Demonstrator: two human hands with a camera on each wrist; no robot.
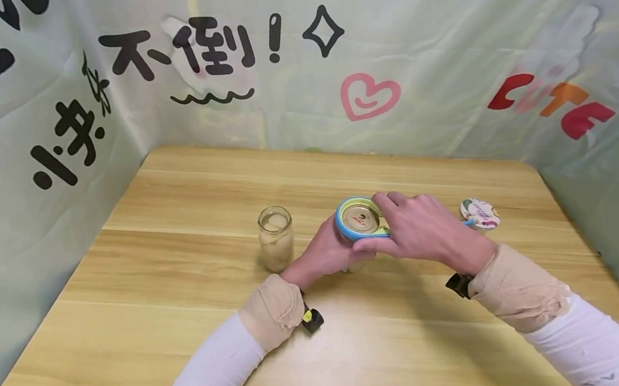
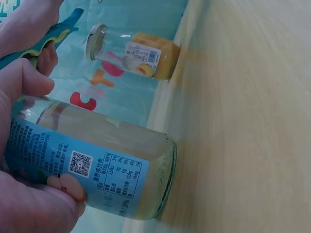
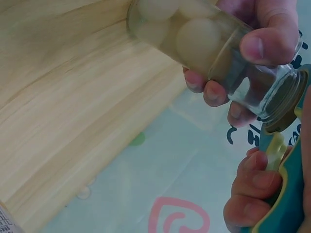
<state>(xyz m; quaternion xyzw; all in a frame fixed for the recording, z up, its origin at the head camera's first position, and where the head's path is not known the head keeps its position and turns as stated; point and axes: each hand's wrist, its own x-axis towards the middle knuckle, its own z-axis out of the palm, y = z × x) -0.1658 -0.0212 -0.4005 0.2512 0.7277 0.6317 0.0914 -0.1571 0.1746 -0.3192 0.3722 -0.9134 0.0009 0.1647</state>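
With the jar upright on or just above the table, lid inside the opener, left hand gripping glass, right hand gripping handle, a level, steady twist should work best.

In the head view, the right hand hides much of the blue opener.

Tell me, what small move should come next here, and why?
Probably a small counterclockwise twist of the opener by the right hand, while the left hand holds the jar firm. The opener encircles the lid, which is on the jar, and both hands have a grip, so turning looks like the sensible step.
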